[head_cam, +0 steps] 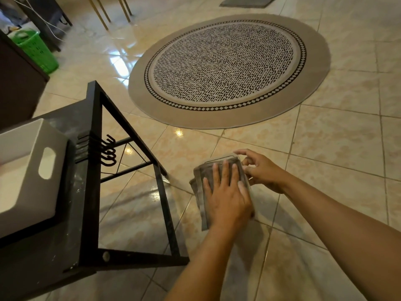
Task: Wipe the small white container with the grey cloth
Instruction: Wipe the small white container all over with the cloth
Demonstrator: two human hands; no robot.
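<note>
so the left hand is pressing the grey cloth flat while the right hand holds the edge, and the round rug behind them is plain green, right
Not quite. The head view shows the left hand flat on the grey cloth and the right hand at its edge, but the round rug is beige with a black-and-white pattern, not plain green.

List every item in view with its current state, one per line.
grey cloth: folded, pressed flat under the left hand.
small container: mostly hidden by cloth, held by the right hand.
white bin: upright on the black shelf.
green basket: upright on floor.
</note>
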